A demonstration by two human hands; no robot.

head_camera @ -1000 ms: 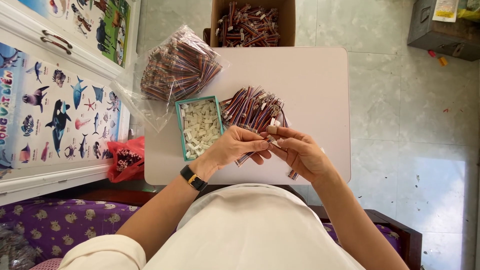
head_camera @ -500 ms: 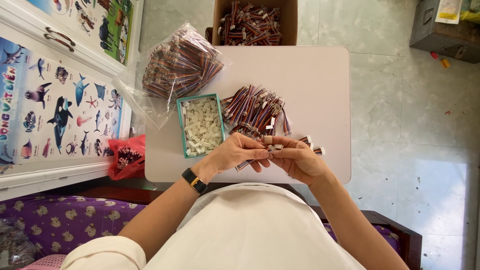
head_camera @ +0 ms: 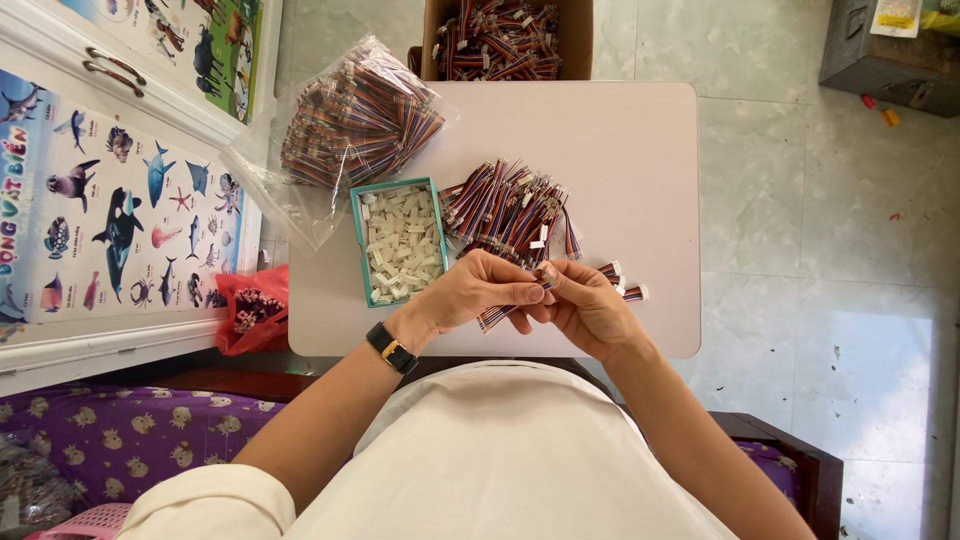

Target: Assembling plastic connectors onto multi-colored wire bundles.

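Both hands meet over the near edge of the white surface (head_camera: 640, 130): left hand (head_camera: 480, 293) and right hand (head_camera: 585, 310) pinch one multicoloured wire lead (head_camera: 510, 310) between fingertips, apparently to steady its small end for fine work. The teal tray of white connectors (head_camera: 402, 243) sits just beside the left hand and the loose pile of wire leads (head_camera: 505, 205) just beyond, both within short reach. Open room lies on the surface's right half; a bagged wire bundle (head_camera: 355, 125) overhangs the far-left corner.
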